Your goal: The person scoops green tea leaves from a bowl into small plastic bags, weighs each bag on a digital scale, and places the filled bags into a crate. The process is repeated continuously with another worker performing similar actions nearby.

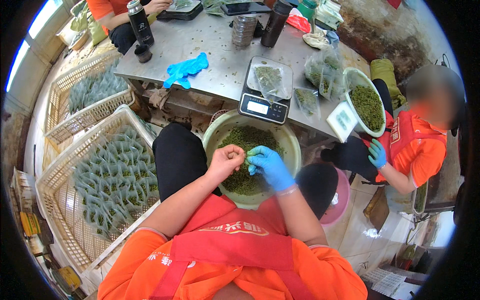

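Metal table (218, 64) ahead; left hand (225, 162) and gloved right hand (274, 169) pinch a small green bit (246, 159) above grainy, olive-green heap (241, 185)

Small green piece (246, 160), partly hidden, above pale round basin (293, 145); loose green berries (250, 136) inside.

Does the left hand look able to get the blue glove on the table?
Probably yes: the glove lies uncovered on the table, and nothing seems to block the left hand above the tub.

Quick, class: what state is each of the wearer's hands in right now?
Left hand: closed, fingertips pinched; contents unclear.
Right hand: fingers curled; whether holding anything, cannot tell.
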Available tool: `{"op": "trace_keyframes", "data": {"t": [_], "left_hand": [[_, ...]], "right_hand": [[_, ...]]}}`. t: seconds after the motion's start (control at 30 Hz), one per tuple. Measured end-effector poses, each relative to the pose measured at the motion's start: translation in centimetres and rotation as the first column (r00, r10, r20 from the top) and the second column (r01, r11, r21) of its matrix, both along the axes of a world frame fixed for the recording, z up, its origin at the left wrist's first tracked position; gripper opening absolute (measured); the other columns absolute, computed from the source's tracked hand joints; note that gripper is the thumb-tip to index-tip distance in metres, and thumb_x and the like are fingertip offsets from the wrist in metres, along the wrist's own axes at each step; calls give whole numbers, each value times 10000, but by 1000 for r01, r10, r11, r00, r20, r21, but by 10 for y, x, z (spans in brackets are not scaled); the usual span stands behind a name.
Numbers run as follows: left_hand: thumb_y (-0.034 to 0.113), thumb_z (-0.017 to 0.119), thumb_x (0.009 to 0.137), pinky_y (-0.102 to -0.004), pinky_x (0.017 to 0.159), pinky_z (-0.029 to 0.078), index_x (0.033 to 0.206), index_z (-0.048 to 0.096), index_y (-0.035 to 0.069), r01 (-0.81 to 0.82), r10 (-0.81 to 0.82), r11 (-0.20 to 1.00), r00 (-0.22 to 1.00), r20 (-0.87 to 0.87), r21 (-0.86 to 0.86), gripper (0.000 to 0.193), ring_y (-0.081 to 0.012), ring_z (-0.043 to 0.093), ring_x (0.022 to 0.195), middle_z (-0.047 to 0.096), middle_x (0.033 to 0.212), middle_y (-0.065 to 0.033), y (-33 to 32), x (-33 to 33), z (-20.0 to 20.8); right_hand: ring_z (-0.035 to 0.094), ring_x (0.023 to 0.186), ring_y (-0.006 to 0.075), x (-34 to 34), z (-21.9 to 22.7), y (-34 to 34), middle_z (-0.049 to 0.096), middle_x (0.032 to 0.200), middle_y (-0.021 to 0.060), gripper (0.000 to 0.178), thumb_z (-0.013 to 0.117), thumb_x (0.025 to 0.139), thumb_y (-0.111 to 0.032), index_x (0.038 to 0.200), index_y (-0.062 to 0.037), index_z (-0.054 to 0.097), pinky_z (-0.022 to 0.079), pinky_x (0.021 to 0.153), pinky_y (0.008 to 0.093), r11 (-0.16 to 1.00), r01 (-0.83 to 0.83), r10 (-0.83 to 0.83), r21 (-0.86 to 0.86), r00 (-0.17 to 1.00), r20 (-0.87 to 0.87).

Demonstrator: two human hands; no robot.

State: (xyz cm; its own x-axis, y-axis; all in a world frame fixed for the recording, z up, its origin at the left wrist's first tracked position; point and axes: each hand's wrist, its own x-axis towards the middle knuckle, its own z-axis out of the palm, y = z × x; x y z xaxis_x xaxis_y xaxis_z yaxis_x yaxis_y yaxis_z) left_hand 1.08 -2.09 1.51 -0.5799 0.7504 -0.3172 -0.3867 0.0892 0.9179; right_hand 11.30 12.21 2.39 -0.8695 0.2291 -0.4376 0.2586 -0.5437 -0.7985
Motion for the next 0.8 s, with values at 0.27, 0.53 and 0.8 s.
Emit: {"op": "trace_keyframes", "data": {"t": [0.27, 0.53, 0.8], "left_hand": [[70, 574, 795, -175, 383, 347, 835, 542, 55, -143, 157, 987, 960, -230, 76, 53, -33, 480, 468, 544, 597, 19, 1, -13, -31], [119, 577, 819, -195, 415, 385, 838, 554, 54, 52, -32, 997, 961, -275, 65, 71, -45, 511, 509, 548, 608, 15, 3, -2, -22], [318, 650, 801, -326, 494, 458, 788, 612, 98, 120, -118, 991, 492, -862, -67, 225, -225, 582, 508, 581, 562, -53, 1, -2, -46]], "right_hand": [[622, 658, 183, 17, 3, -1, 624, 809, 91, 129, 585, 816, -19, 942, -26, 557, 535, 621, 294, 998, 70, -68, -10, 991, 119], [612, 940, 253, -39, 45, 43, 594, 1045, 144, 302, 553, 840, -39, 1130, 20, 490, 519, 846, 365, 914, 359, -404, -190, 852, -333], [632, 765, 173, -26, 11, 42, 599, 1058, 107, 231, 532, 870, -50, 1082, 21, 589, 531, 685, 267, 829, 350, -306, 436, 937, -169]]}}
